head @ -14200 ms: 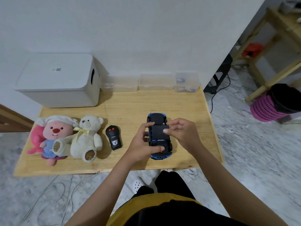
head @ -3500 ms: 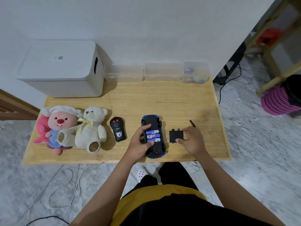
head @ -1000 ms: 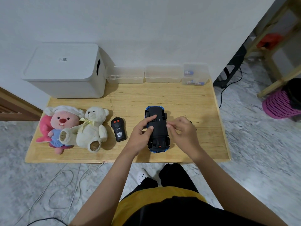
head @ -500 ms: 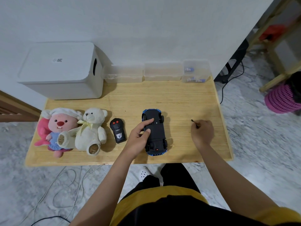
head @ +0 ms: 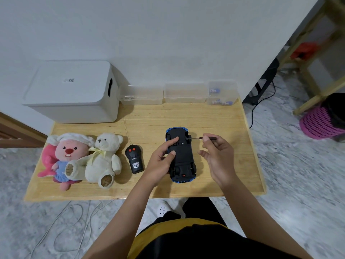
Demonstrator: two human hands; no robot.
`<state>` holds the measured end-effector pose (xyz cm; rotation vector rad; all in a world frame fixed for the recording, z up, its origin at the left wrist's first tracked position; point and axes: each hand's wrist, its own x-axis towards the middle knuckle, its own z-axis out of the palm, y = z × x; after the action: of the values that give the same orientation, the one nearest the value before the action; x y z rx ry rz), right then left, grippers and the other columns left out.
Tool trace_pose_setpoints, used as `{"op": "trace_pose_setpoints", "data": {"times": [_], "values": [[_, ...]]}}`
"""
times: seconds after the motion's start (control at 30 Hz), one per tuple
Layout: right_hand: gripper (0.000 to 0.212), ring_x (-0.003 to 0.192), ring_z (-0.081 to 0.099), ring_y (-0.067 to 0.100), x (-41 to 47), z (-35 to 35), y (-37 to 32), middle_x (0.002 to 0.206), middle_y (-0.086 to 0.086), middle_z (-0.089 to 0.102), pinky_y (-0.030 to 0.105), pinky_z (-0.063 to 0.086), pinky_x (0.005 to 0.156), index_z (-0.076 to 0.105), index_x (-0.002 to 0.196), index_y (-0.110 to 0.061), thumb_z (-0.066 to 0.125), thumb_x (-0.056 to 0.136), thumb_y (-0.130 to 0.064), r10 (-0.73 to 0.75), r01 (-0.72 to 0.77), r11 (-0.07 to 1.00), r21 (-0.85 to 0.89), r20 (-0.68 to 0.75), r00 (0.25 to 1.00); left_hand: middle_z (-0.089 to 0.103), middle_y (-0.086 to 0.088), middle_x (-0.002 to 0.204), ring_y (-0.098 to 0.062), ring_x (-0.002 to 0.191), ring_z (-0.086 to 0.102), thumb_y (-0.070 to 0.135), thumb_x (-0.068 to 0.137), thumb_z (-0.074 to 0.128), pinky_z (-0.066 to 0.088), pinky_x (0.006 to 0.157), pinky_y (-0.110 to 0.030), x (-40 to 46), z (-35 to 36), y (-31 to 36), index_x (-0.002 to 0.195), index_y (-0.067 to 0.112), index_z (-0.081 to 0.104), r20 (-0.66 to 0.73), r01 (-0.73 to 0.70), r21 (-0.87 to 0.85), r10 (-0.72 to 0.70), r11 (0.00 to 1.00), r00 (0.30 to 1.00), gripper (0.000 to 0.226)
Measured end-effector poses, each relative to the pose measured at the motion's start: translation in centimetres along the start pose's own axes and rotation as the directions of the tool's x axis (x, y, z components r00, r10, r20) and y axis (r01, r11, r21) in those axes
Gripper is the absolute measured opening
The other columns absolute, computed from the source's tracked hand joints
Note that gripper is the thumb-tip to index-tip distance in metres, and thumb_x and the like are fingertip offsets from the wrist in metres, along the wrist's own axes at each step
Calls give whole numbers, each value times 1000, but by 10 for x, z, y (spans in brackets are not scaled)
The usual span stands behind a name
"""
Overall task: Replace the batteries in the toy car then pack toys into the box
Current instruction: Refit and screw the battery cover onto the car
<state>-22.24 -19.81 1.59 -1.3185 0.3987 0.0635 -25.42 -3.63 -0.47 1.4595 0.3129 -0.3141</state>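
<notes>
Since the toy car (head: 180, 156) lies belly-up near the front of the table (head: 214, 118) with its battery cover shut, we judge the battery swap nearly done: only the screw seems left, then packing. Our left hand (head: 162, 161) steadies the car, thumb and forefinger spread and pressing its underside. Our right hand (head: 217, 156) pinches a small screwdriver (head: 202, 138) between thumb and forefinger, other fingers loosely open, tip aimed at the car's side. The remote (head: 134, 159), teddy bear (head: 104, 157) and pink plush (head: 64, 157) wait unpacked; the white box (head: 74, 92) stays closed.
</notes>
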Motion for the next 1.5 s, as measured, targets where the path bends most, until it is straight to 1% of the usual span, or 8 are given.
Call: {"op": "trace_pose_setpoints", "data": {"times": [0.2,0.4,0.8,0.97,1.03,1.2,1.4,1.5], "values": [[12,69,67,9,-13,12,-2,75,3,67,29,59,61,60,85,-22,55,94,-16,-203,207,932,-297,45,978,62,5,118,-4,93,64,7,100,43,55,63,-25,-4,10,5,131,34,52,9,-33,-45,33,998,999,42],[6,72,65,3,-22,15,5,78,-5,65,23,57,66,56,91,-17,51,95,-17,-365,344,861,-376,17,931,61,3,120,-8,97,62,5,99,43,53,68,-25,-6,14,7,127,37,53,-22,-86,-37,85,996,996,43],[6,72,65,3,-23,16,7,78,-6,64,19,56,65,57,93,-14,52,95,-14,-402,381,835,-397,34,915,59,-1,124,-16,104,62,4,99,43,56,85,-42,-11,12,6,126,36,53,-31,-123,-15,122,992,992,43],[18,75,65,7,-23,20,5,78,-8,65,25,58,65,56,85,-32,53,94,-16,-414,393,806,-443,53,909,60,1,123,-17,92,62,6,99,44,56,81,-48,-13,11,6,125,39,54,-26,-121,-5,121,993,992,44],[19,75,64,8,-20,20,3,76,-11,63,26,56,63,55,82,-34,55,93,-19,-460,441,740,-508,98,883,61,4,121,-19,90,62,6,99,44,55,81,-50,-13,10,6,125,40,54,-25,-117,0,116,993,993,44],[7,74,54,-7,-10,21,-5,75,-8,60,3,39,56,64,82,-14,63,88,-11,-597,594,554,-583,220,772,60,6,121,-5,92,65,7,99,44,58,75,-33,-13,6,6,128,36,53,-32,-120,-18,119,993,992,42],[14,75,57,8,5,22,-7,84,5,68,11,47,62,68,99,-2,64,85,-3,-658,760,370,-534,428,620,59,-3,121,-6,92,65,8,99,44,58,73,-30,-14,3,9,127,36,53,-14,-97,-59,96,994,995,41],[23,77,58,7,8,26,-9,87,5,65,15,51,63,65,110,0,61,87,-2,-650,778,398,-487,449,613,60,-3,121,-4,89,65,8,99,44,58,71,-32,-14,4,11,129,35,52,-3,-83,-68,83,994,997,41]]}}
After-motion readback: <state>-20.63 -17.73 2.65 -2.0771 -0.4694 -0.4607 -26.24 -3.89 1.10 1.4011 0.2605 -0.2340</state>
